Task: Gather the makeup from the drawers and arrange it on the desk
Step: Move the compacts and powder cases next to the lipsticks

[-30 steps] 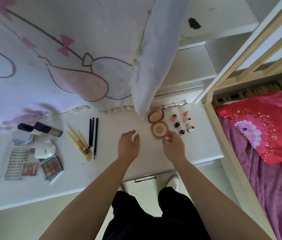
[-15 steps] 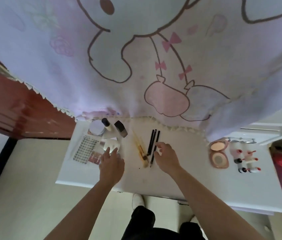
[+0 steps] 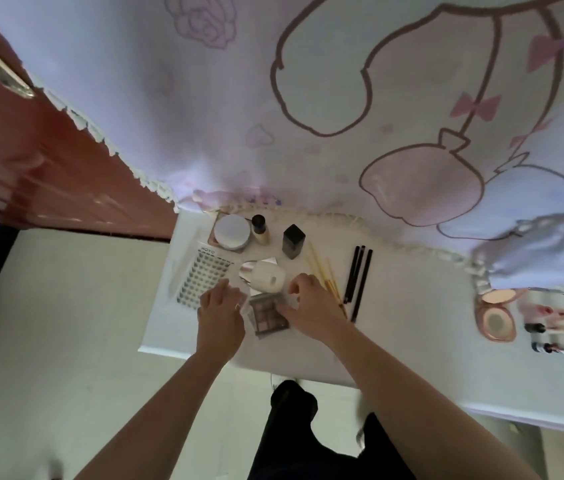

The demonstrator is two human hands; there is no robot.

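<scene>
The eyeshadow palette (image 3: 270, 315) is parked near the front edge of the desk (image 3: 412, 341). Its top corner is pinched by the curled fingers of the right hand (image 3: 311, 304), and the left hand (image 3: 219, 315) is laid fingers-together against its left side. If it's swung carelessly, the yellow brushes (image 3: 325, 277) just beside it could probably get knocked crooked.

Card of false lashes (image 3: 200, 275), left end of the desk (image 3: 412, 341): one short line of dark capitals along its top edge, too small and blurred to read surely. No other lettering, brand or number is legible.
</scene>
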